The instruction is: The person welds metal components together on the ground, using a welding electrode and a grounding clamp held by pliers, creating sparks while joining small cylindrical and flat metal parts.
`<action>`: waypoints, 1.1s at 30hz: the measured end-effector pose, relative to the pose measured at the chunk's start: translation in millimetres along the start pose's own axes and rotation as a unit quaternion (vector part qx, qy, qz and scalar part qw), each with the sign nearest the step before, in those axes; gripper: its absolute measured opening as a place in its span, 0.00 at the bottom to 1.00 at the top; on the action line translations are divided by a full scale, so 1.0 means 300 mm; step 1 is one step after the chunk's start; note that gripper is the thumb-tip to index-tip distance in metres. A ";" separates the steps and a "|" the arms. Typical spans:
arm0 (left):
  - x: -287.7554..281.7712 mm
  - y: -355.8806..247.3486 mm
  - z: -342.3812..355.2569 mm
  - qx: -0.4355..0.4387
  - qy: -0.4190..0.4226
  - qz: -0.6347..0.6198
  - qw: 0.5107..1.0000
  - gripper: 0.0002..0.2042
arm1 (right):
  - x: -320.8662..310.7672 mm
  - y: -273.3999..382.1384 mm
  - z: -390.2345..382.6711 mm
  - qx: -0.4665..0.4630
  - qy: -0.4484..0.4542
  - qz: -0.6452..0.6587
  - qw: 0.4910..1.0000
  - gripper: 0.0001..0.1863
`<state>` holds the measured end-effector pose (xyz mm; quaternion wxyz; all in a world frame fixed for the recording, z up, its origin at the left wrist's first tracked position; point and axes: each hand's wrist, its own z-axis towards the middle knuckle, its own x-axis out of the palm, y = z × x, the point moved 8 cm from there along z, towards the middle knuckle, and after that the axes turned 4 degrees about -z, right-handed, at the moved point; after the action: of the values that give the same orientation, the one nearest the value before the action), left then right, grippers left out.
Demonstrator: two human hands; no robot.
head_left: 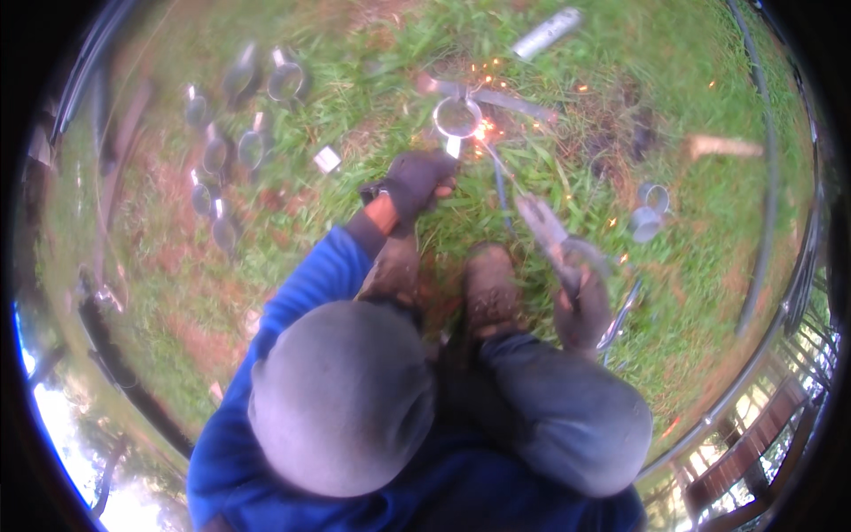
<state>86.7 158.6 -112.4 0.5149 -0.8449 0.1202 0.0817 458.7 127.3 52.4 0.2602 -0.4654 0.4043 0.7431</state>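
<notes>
My left hand [414, 183], in a dark glove, is closed on the short flat tab [453, 147] of a metal ring [437, 116]. The ring rests by a flat metal bar [519, 105] on the grass. A gloved right hand [585, 300], mine, grips a welding electrode holder [542, 226]. From its jaws a thin electrode [502, 163] reaches up and left to the ring's lower right side, where orange sparks [484, 130] fly. The glove hides how the fingers of my left hand meet the tab.
Several tabbed metal rings [253, 149] lie at the left, near a small square plate [327, 159]. A pipe [546, 34] lies at the back, two short pipe pieces [646, 224] and a wood piece [725, 146] at the right. My boots [493, 288] stand close below.
</notes>
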 end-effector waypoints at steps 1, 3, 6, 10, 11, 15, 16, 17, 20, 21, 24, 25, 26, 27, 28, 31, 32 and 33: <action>0.004 0.016 0.000 -0.045 -0.006 -0.058 0.997 0.09 | -0.001 0.007 0.006 -0.007 0.004 0.005 1.000 0.42; 0.012 0.043 -0.008 -0.127 -0.030 -0.184 0.974 0.10 | 0.004 0.014 0.014 -0.006 0.012 0.015 1.000 0.39; 0.021 0.057 -0.028 -0.196 -0.063 -0.315 0.926 0.12 | 0.014 0.014 0.018 0.008 0.015 0.031 0.999 0.37; 0.010 0.033 -0.029 -0.164 -0.052 -0.269 0.948 0.12 | 0.017 0.024 0.026 -0.006 0.005 0.034 0.999 0.35; 0.008 0.029 -0.027 -0.150 -0.049 -0.245 0.957 0.11 | 0.017 0.026 0.029 -0.008 0.004 0.032 0.999 0.35; 0.010 0.039 -0.019 -0.140 -0.035 -0.236 0.961 0.13 | 0.019 0.036 0.040 -0.014 0.007 0.028 0.999 0.34; 0.012 0.045 -0.020 -0.150 -0.040 -0.259 0.953 0.13 | 0.018 0.039 0.042 -0.016 0.004 0.031 0.999 0.33; 0.014 0.049 -0.023 -0.159 -0.045 -0.282 0.945 0.13 | 0.016 0.041 0.044 -0.019 0.000 0.032 0.999 0.33; 0.015 0.050 -0.025 -0.167 -0.052 -0.273 0.946 0.13 | 0.015 0.046 0.047 -0.026 -0.008 0.030 0.999 0.34; 0.014 0.051 -0.021 -0.160 -0.052 -0.263 0.950 0.13 | 0.017 0.045 0.048 -0.026 -0.005 0.026 0.999 0.34; 0.024 0.095 -0.004 -0.152 -0.046 -0.245 0.956 0.14 | 0.023 0.042 0.048 -0.025 -0.002 0.015 1.000 0.35; 0.030 0.127 0.003 -0.157 -0.038 -0.248 0.955 0.14 | 0.026 0.040 0.047 -0.022 0.002 0.011 1.000 0.35; 0.037 0.153 0.015 -0.139 -0.029 -0.260 0.955 0.14 | 0.027 0.038 0.047 -0.019 0.003 0.005 1.000 0.35; -0.003 0.118 0.032 0.004 -0.068 -0.072 0.995 0.13 | 0.031 0.035 0.046 -0.013 0.009 0.011 1.000 0.35; -0.011 0.060 0.024 0.173 -0.102 0.117 0.973 0.12 | 0.033 0.032 0.045 -0.007 0.012 0.016 1.000 0.35; -0.003 -0.012 -0.098 0.460 -0.272 0.256 0.806 0.09 | 0.033 0.033 0.045 -0.011 0.009 0.017 1.000 0.36; -0.009 -0.002 -0.096 0.446 -0.260 0.267 0.814 0.09 | 0.033 0.033 0.045 -0.012 0.008 0.016 1.000 0.37; -0.008 0.019 -0.055 0.378 -0.211 0.240 0.869 0.09 | 0.034 0.033 0.046 -0.013 0.010 0.010 1.000 0.38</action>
<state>82.9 141.6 -108.9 0.7728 -0.4932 0.2292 0.3271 440.1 133.5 50.1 0.2421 -0.4720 0.4018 0.7464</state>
